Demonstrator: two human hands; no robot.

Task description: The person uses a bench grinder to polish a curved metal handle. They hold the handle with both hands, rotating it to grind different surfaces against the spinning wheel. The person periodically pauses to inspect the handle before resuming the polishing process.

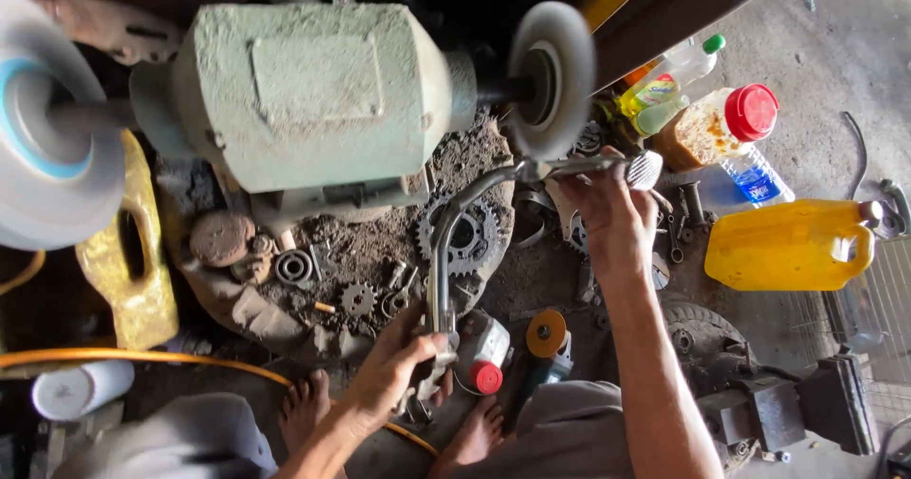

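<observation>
Holding: I grip a bent chrome lever [446,242] in both hands, up against the buffing wheel [550,75].
Left hand [394,365]: closed around the lever's lower end, just above my bare feet [308,408].
Right hand [607,204]: closed on the upper end, fingers wrapped just behind the ribbed foot pad [645,169].
Lever: curves from the lower hand up and right; its upper bar lies at the wheel's bottom edge, touching or nearly so, I cannot tell which.
Grinder [304,99]: pale green motor body, dusty, a shaft out each side; the buffing wheel sits on the right shaft, a larger white wheel [47,137] on the left.
Under the lever: sprocket [470,237], bearing ring [294,267], small gears and scrap on dark, dirty ground.
Near my knees: angle grinder with orange disc [548,337], beside a white can with red cap [486,356].
Right side: yellow jug [788,246] lying flat; red-capped jar [721,123] and a clear bottle [669,80] behind it.
Left side: yellow hose [142,357] across the floor.
</observation>
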